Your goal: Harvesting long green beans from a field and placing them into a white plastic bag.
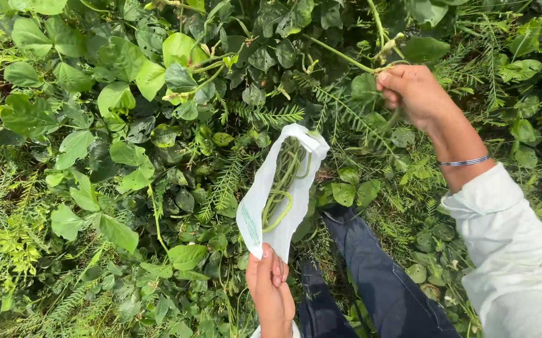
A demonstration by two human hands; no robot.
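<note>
broad green leaves (64,112) fill the left side, with feathery fern-like fronds (8,250) low at the left edge and more of them running across the middle. low in the centre the left hand (271,291) comes up from the bottom edge, fingers pinched tight on the lower rim of a white plastic bag (255,213). the bag hangs open and tilted, its mouth facing up and to the right, and inside lie several long thin green pods (283,188), curled and bunched together along its length. below and just right of the bag, dark blue trouser legs (377,281) show among the plants. further right and higher, the right hand (412,91) is closed in a loose fist around a green stem (340,55) that slants up to the left into the leaves; a pod seems to hang under the fist, though it is blurred. a thin bangle (465,161) circles that wrist, above a white sleeve (509,250) at the right edge.
</note>
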